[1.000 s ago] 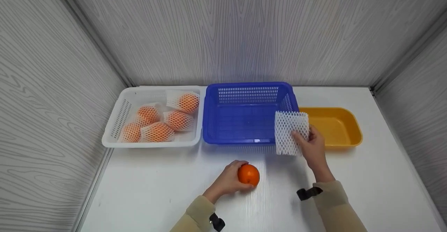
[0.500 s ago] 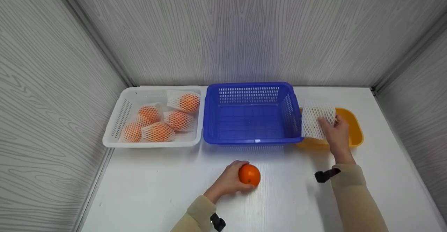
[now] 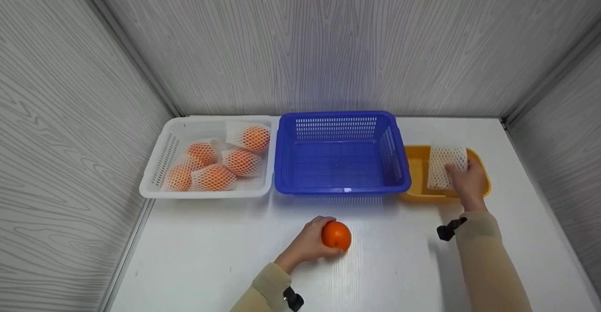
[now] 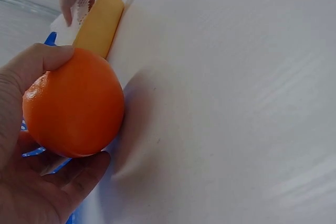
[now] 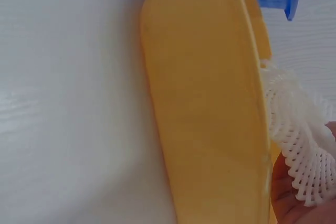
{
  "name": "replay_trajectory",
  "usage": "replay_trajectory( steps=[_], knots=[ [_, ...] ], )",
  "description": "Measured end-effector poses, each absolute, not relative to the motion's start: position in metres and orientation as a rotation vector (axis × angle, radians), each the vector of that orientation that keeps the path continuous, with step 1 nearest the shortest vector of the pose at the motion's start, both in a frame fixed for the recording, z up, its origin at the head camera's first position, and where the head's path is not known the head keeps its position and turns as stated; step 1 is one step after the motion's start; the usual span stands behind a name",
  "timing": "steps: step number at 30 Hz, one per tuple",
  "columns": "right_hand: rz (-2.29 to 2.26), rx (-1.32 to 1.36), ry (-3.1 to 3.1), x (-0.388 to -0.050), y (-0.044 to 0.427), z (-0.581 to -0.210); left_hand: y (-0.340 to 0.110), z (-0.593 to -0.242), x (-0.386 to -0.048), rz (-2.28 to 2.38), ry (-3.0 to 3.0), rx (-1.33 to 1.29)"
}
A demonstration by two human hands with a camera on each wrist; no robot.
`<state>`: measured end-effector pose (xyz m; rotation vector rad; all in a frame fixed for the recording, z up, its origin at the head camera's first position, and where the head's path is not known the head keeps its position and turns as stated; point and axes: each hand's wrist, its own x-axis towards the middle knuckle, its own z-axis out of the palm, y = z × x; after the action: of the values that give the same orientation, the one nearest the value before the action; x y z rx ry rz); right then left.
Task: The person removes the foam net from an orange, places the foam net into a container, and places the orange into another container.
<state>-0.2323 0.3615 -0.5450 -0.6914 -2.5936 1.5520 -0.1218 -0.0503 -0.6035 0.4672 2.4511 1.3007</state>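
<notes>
On the white table, my left hand grips a bare orange from its left side, fingers behind and thumb in front. The left wrist view shows the orange between thumb and fingers. My right hand pinches a white foam net over the yellow tray. In the right wrist view the net hangs at the rim of the tray, and only part of my right hand shows beneath it.
A blue basket stands left of the yellow tray. Farther left, a white basket holds several net-wrapped oranges. Grey wood-grain panels rise behind and at both sides.
My right hand has carried the net rightward from the blue basket's front right corner to over the yellow tray. My left hand and the orange have stayed in place.
</notes>
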Motion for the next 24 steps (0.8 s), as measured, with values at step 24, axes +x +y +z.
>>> replay_trajectory(
  steps=[24],
  knots=[
    [1.132,-0.510,-2.909,-0.231,0.376,-0.557,-0.050,-0.604,-0.122,1.299,2.453,0.488]
  ],
)
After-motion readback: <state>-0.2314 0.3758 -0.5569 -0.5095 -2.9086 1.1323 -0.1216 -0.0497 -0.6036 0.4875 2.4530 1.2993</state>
